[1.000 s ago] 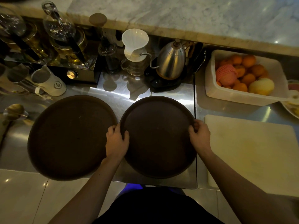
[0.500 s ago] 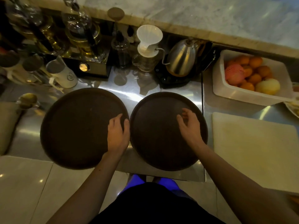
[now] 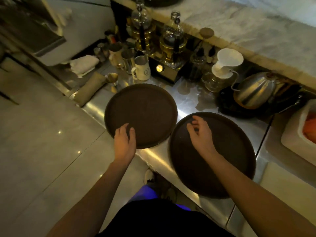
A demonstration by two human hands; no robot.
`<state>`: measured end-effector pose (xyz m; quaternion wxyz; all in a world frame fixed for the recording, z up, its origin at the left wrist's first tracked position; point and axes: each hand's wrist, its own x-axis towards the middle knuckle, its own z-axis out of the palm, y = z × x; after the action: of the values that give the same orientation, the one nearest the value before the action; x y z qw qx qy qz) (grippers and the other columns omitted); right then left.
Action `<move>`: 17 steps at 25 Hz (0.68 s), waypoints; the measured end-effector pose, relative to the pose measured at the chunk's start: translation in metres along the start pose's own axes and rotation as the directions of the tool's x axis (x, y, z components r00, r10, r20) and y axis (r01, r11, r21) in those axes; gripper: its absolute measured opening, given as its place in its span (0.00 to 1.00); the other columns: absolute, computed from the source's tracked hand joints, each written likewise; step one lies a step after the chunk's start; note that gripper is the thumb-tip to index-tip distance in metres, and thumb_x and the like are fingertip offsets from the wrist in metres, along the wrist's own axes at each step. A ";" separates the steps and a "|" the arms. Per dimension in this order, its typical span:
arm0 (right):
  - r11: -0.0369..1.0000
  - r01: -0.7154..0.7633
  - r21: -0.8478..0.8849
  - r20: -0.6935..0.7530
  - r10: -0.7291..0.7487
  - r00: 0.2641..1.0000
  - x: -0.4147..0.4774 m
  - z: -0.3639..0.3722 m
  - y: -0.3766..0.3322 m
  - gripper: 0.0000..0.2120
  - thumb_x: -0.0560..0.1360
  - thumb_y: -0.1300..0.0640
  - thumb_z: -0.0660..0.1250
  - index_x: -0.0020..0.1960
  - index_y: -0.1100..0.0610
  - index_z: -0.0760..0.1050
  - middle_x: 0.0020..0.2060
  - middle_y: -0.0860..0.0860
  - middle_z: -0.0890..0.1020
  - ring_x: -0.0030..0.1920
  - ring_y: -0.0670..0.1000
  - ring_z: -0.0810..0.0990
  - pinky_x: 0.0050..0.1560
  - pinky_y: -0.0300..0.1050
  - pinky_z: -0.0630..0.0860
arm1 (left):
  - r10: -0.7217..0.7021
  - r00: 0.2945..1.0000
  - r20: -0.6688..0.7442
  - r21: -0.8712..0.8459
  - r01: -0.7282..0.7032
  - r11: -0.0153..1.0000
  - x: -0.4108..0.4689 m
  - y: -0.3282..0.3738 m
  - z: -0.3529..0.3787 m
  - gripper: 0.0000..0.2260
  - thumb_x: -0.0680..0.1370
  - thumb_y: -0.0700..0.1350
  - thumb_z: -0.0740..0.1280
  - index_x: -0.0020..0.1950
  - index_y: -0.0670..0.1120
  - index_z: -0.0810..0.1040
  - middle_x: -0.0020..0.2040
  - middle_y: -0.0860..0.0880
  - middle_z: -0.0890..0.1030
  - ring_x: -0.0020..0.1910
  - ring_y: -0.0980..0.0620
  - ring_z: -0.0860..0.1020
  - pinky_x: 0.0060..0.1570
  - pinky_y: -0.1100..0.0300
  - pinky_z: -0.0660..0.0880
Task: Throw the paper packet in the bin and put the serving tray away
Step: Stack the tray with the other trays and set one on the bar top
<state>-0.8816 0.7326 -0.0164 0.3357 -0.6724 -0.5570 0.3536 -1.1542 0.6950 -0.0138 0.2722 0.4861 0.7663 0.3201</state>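
Two round dark brown serving trays lie flat side by side on the steel counter (image 3: 191, 101). The left tray (image 3: 145, 110) juts over the counter's front edge. The right tray (image 3: 227, 161) also overhangs the front edge. My left hand (image 3: 124, 141) hovers over the near rim of the left tray, fingers loosely curled and holding nothing. My right hand (image 3: 200, 132) floats above the upper left part of the right tray, fingers apart and empty. No paper packet is in view.
Behind the trays stand a steel gooseneck kettle (image 3: 254, 91), a white dripper on a glass server (image 3: 225, 65), glass siphon brewers (image 3: 172, 41), a white mug (image 3: 142, 67) and metal jugs. A white fruit tub (image 3: 301, 127) and a cutting board (image 3: 282, 182) lie right. Tiled floor (image 3: 42, 142) spreads left.
Both hands let go of the right tray's rim and lifted off it. My left hand shifted over the left tray. My view swung to the left, showing more floor.
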 end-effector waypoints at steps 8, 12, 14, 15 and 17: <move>0.996 0.074 -0.052 0.116 -0.068 0.991 0.049 0.041 -0.029 0.21 0.78 0.48 0.63 0.70 0.49 0.66 0.63 0.54 0.74 0.60 0.50 0.76 0.55 0.44 0.74 | -0.213 0.966 -0.148 -0.116 0.197 0.973 0.016 -0.040 -0.033 0.24 0.80 0.58 0.55 0.71 0.45 0.67 0.69 0.43 0.69 0.64 0.45 0.73 0.64 0.44 0.73; 0.993 -0.013 -0.114 0.117 0.026 0.993 0.085 0.059 -0.031 0.22 0.78 0.49 0.64 0.70 0.50 0.65 0.65 0.57 0.73 0.62 0.55 0.76 0.57 0.48 0.74 | -0.312 0.939 -0.142 -0.129 0.295 0.947 0.046 -0.052 -0.035 0.23 0.81 0.56 0.55 0.72 0.44 0.66 0.70 0.42 0.68 0.65 0.43 0.73 0.64 0.47 0.72; 0.986 -0.072 -0.148 0.118 0.090 0.989 0.104 0.069 -0.031 0.23 0.78 0.51 0.64 0.71 0.52 0.64 0.65 0.58 0.73 0.62 0.57 0.76 0.57 0.49 0.75 | -0.339 0.933 -0.123 -0.122 0.325 0.938 0.064 -0.058 -0.038 0.23 0.81 0.55 0.56 0.72 0.44 0.66 0.70 0.41 0.68 0.65 0.43 0.73 0.63 0.48 0.72; 0.981 -0.094 -0.172 0.117 0.115 0.987 0.110 0.072 -0.030 0.23 0.78 0.51 0.64 0.71 0.52 0.64 0.66 0.58 0.72 0.62 0.58 0.75 0.57 0.49 0.74 | -0.345 0.931 -0.116 -0.118 0.332 0.936 0.070 -0.061 -0.039 0.23 0.81 0.55 0.56 0.72 0.44 0.65 0.71 0.41 0.68 0.65 0.43 0.73 0.63 0.47 0.72; 0.967 -0.130 -0.220 0.114 0.158 0.981 0.124 0.082 -0.030 0.25 0.78 0.51 0.64 0.72 0.53 0.63 0.66 0.59 0.72 0.62 0.59 0.76 0.56 0.48 0.73 | -0.364 0.926 -0.099 -0.112 0.353 0.929 0.090 -0.068 -0.041 0.23 0.81 0.55 0.56 0.72 0.44 0.65 0.71 0.41 0.68 0.65 0.42 0.73 0.63 0.46 0.73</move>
<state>-0.9506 0.8639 -0.0468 0.1983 -0.7185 -0.5618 0.3590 -1.2573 0.7464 -0.0480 0.3023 0.3049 0.8413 0.3283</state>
